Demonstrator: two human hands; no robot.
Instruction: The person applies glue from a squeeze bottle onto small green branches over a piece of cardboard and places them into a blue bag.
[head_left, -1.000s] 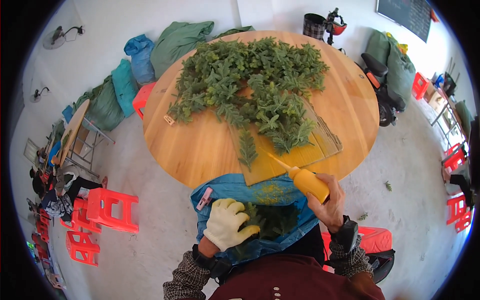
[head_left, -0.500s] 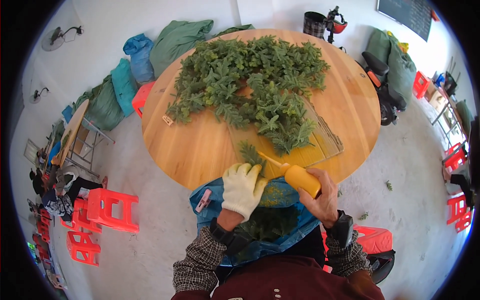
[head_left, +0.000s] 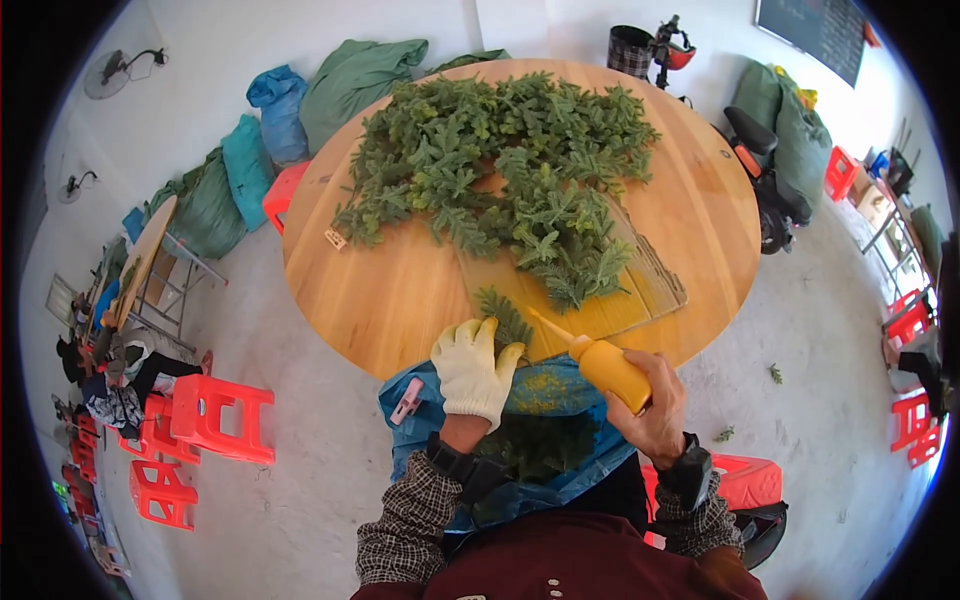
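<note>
My left hand [head_left: 472,372], in a white glove with yellow-stained fingertips, pinches a small artificial fir sprig [head_left: 505,316] at the near edge of the table. In my bare right hand [head_left: 657,412] is a yellow squeeze bottle [head_left: 610,372], its long thin nozzle tilted toward the sprig but a little apart from it. Beneath both hands, an open blue bag [head_left: 577,402] at my lap holds dark green sprigs. A pink clip [head_left: 406,400] sits on the bag's left side. Yellow-stained cardboard [head_left: 648,297] lies on the table under part of a big heap of green sprigs [head_left: 540,160].
The round wooden table [head_left: 365,300] fills the middle, with a small wooden block [head_left: 335,239] on its left. Red stools [head_left: 222,415] stand at the left, near a seated person. Full sacks [head_left: 365,85] line the wall. A scooter [head_left: 768,180] is parked at the right.
The bottle and my right hand have moved slightly right and down, drawing the nozzle away from the sprig. My left hand has shifted a little and shows more of the sprig.
</note>
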